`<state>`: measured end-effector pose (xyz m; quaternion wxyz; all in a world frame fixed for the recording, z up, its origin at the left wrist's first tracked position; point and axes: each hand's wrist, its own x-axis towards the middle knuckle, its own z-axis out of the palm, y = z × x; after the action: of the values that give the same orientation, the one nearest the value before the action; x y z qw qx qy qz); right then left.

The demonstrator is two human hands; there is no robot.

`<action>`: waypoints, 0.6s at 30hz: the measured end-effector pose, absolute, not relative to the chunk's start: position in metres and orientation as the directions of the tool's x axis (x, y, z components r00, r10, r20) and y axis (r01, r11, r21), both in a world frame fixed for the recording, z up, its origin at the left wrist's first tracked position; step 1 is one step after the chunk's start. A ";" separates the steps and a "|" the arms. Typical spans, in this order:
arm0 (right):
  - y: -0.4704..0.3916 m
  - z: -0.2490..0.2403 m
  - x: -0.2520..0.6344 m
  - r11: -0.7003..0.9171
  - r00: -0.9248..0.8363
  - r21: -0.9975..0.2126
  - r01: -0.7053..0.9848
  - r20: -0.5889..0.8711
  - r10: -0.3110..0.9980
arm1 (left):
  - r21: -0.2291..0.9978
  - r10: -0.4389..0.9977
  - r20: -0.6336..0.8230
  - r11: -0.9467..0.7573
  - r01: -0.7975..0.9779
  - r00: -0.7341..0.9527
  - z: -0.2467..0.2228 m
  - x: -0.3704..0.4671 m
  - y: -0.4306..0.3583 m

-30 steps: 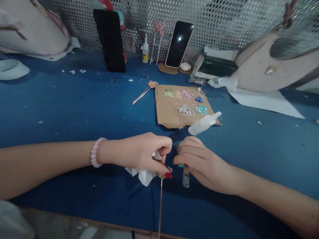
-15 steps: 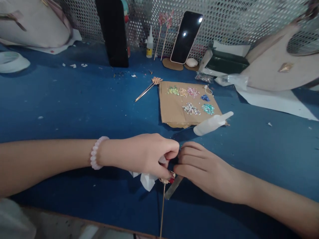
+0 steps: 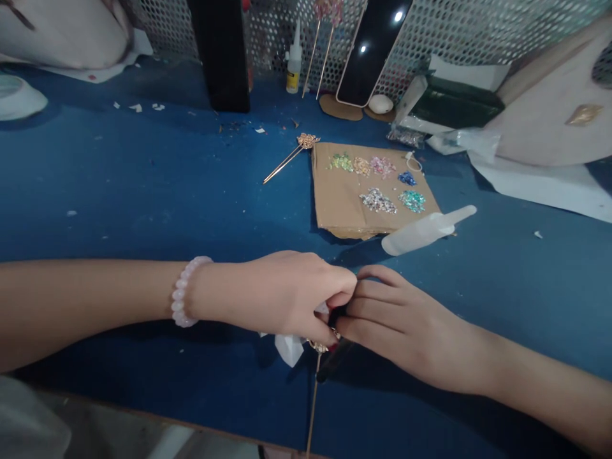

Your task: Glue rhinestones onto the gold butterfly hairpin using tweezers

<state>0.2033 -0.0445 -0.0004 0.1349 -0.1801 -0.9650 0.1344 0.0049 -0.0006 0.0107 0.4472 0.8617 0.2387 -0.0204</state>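
Note:
My left hand (image 3: 296, 293), with a pale pink bead bracelet (image 3: 184, 293) at its wrist, is closed round a gold hairpin (image 3: 314, 401). The pin's ornate head lies mostly under my thumb, and its long stem points down toward the table's front edge. A crumpled white tissue (image 3: 289, 350) pokes out below the same hand. Right against it, my right hand (image 3: 396, 312) is closed with its fingers curled. A narrow, flat dark tool (image 3: 329, 366) sticks out below these fingers; its working end is hidden, so its kind cannot be told.
Behind my hands lies a cardboard piece (image 3: 335, 207) with several small piles of coloured chips. A white squeeze bottle (image 3: 415, 234) leans over its near corner. Another gold hairpin (image 3: 287, 162) rests at its left. A phone (image 3: 373, 51) and a glue bottle (image 3: 293, 64) stand farther back.
The view has shifted slightly, so the items at the back sit higher. Both hands stay together on the hairpin; the flat tool has turned and now looks darker.

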 end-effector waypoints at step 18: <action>-0.047 -0.006 0.204 0.903 -0.890 -0.302 0.305 0.249 0.383 | 0.817 0.433 -0.195 -0.425 0.390 0.880 0.008 0.002 -0.004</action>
<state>0.2043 -0.0466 -0.0065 0.1528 -0.1785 -0.9635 0.1283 0.0021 -0.0040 0.0080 0.4775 0.8439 0.2438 0.0225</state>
